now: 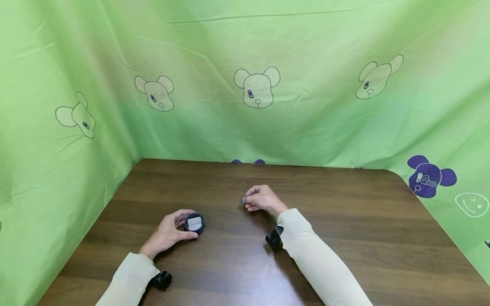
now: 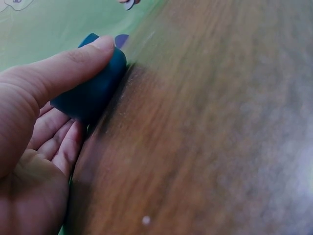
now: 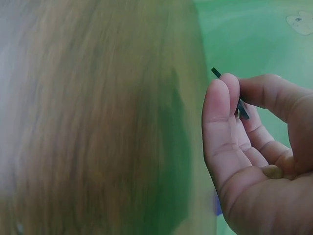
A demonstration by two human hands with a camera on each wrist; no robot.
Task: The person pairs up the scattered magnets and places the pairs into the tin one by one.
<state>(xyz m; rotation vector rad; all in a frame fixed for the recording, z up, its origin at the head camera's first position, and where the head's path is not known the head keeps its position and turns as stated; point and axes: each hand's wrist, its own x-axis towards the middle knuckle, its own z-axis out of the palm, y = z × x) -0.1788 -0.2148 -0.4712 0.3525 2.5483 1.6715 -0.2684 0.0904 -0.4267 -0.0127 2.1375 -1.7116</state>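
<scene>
My left hand grips a small round dark blue container on the table, thumb on the near side and fingers round the far side. In the left wrist view, the container's outer wall looks smooth and teal-blue under the thumb. Two flat light grey pieces show inside it. To the right and farther back, my right hand pinches a small thin disc between thumb and fingertips. Seen edge-on in the right wrist view, the disc is a dark strip, mostly covered by the fingers.
Both hands are over a brown wood-grain table. A green cloth printed with bear heads hangs behind the table and at its sides. Black wrist cameras sit on both sleeves, the right one close above the tabletop.
</scene>
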